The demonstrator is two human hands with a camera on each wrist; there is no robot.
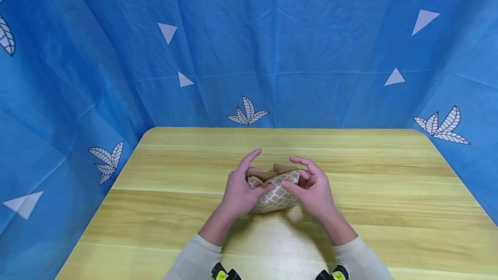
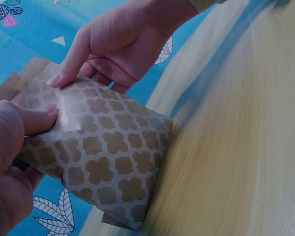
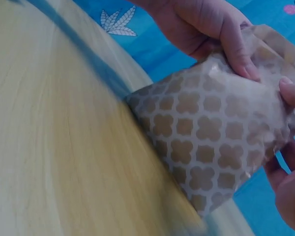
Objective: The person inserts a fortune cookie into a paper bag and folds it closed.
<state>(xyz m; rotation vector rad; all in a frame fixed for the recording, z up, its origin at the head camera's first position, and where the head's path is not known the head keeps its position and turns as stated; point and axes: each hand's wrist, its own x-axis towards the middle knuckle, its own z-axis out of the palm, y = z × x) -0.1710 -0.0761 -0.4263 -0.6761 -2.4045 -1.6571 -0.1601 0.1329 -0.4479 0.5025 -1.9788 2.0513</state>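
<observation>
A brown paper bag [image 1: 277,198] with a white lattice pattern stands tilted on the table, its top rim gathered and its plain inside showing. My left hand [image 1: 240,188] grips the bag's left side near the top, thumb on the patterned front. On the other side my right hand [image 1: 314,188] holds the bag likewise, with its thumb pressed on the front and its index finger raised. In the left wrist view the patterned paper [image 2: 120,157] looks creased around the thumbs. The right wrist view shows the bag's bottom edge along the table; its contents are hidden.
A wooden table [image 1: 155,211] with rounded far corners lies under the hands. Behind it and at its sides hangs a blue curtain [image 1: 327,46] printed with white triangles and leaves.
</observation>
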